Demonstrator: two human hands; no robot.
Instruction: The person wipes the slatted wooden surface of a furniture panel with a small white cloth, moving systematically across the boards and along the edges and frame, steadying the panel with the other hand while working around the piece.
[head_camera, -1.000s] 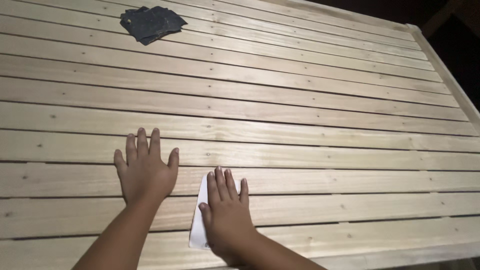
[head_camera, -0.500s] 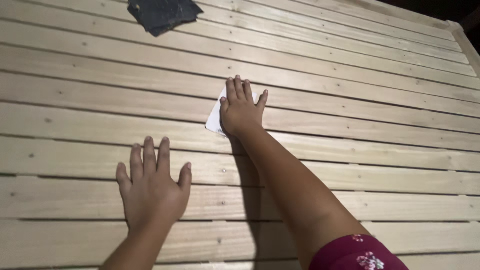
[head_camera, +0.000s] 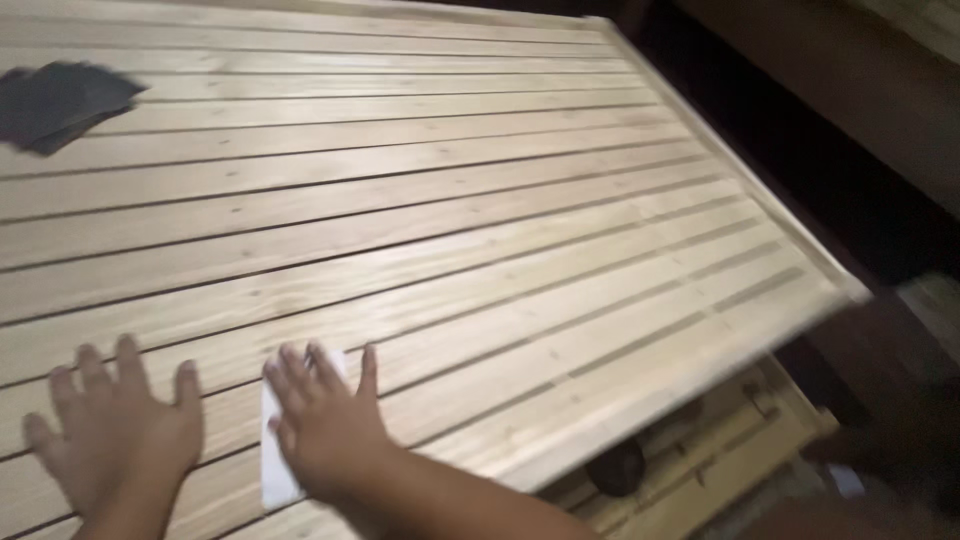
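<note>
Head view: right hand (head_camera: 325, 430) lies flat, fingers spread, palm down on a white sheet of paper (head_camera: 275, 470), pressing it onto the slatted wood panel (head_camera: 520, 230). No pinch or curl around it; the hand is fully open and just bears down on the sheet. Paper sticks out from under the palm on the thumb-opposite side and toward the wrist, with one corner showing between the fingertips. Left hand (head_camera: 120, 430) is just beside the right, also flat and wide open, palm on bare slats, holding nothing, not touching the paper. Both hands sit on the near edge area of the panel. Far up and away from the left hand's fingertips, at the panel's left edge, lies a dark grey sheet pile (head_camera: 60, 100), well apart from both hands. Past the right forearm, below the panel's edge, a second wood frame (head_camera: 720, 450) shows in shadow, blurred.
</note>
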